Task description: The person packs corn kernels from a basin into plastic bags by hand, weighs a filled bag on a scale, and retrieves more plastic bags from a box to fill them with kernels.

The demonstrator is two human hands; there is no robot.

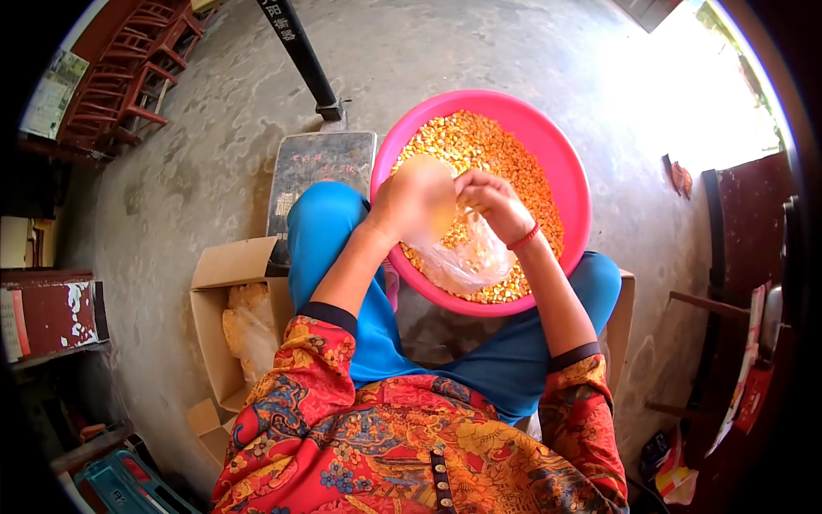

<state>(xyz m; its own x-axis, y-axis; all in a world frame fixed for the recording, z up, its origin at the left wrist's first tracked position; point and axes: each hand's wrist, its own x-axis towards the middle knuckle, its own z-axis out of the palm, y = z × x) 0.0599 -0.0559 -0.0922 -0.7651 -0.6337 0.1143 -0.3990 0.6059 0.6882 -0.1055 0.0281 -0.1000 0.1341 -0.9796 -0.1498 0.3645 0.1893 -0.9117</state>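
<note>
A large pink basin (575,163) between my knees holds a heap of yellow-orange corn kernels (533,163). Over the kernels hangs a clear plastic bag (467,264), with some kernels showing in or through it. The fingers of my right hand (492,201) are pinched together at the top of this bag; a red bracelet circles that wrist. Beside it, my left hand (409,204) is at the bag's upper left, its fingers smeared by a blur, so its grip is hidden.
A platform scale (321,158) with a black post (300,56) stands ahead on the left. An open cardboard box (210,300) by my left leg holds filled clear bags (248,330). Wooden chairs (128,77) line the far left; dark red furniture (745,223) stands right.
</note>
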